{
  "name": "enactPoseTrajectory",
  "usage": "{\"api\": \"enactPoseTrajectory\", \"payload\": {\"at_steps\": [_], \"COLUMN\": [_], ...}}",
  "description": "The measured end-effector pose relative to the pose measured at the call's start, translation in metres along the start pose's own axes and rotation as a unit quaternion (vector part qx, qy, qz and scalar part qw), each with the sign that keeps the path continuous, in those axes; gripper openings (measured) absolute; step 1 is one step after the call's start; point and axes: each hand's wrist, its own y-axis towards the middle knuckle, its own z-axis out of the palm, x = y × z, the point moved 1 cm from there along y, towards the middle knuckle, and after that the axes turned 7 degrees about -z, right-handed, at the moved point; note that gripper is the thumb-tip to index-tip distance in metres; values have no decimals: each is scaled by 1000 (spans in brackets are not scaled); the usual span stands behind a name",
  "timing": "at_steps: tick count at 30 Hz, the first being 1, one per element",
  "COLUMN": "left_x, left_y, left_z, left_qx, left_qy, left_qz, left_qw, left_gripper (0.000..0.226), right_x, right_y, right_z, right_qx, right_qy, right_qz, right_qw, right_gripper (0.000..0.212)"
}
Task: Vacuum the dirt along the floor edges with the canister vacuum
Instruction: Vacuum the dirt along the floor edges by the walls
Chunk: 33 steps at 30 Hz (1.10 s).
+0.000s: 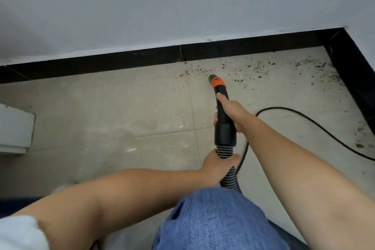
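Observation:
A black vacuum wand [223, 128] with an orange collar [217, 82] points at the floor near the black skirting [142, 61]; its tip touches the tiles amid dark dirt crumbs [249, 69]. My right hand [231, 113] grips the wand's black handle. My left hand [218, 165] grips the ribbed grey hose [231, 178] just below the handle. Dirt is scattered along the skirting to the right, thickest toward the corner [324, 65]. The canister itself is out of view.
A black power cord [316, 124] loops across the tiles on the right. A white block-like object [14, 128] sits at the left edge. My knee in blue jeans [213, 219] fills the bottom centre. Black skirting also runs down the right side [357, 79].

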Motion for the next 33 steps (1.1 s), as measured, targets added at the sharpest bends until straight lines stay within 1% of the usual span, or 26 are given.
{"api": "enactPoseTrajectory", "payload": {"at_steps": [2,3,6,7,9,12,13,17,20,23,28,33], "left_x": [-4,-6,0,3,7,3,-1,-21,-32,-38,-42,-46], "left_y": [7,10,20,25,29,36,38,40,43,49,54,51], "left_z": [-2,-2,-1,0,2,5,4,0,-8,-16,-29,-32], "left_qx": [-4,-6,-3,0,8,19,21,11,22,25,18,10], "left_qy": [9,7,-12,-18,-34,-31,-28,-30,-39,-24,-22,-28], "left_qz": [16,25,39,39,46,70,74,70,61,57,41,34], "left_qw": [1000,1000,999,999,998,997,997,997,997,998,999,999], "left_gripper": [27,31,56,60,57,41,39,47,42,34,33,38], "right_x": [4,6,7,7,7,13,17,33,44,49,47,52], "right_y": [6,8,11,11,14,19,21,26,33,41,51,52], "right_z": [-1,-2,-1,-1,-2,-4,-4,1,8,11,19,25], "right_qx": [10,15,23,23,22,35,37,33,25,21,14,22], "right_qy": [25,35,55,57,52,30,26,25,25,43,72,61], "right_qz": [7,11,24,25,24,25,28,32,34,36,37,30], "right_qw": [1000,999,998,998,998,999,999,999,999,998,997,997], "right_gripper": [41,40,38,38,38,40,40,40,40,40,40,40]}}
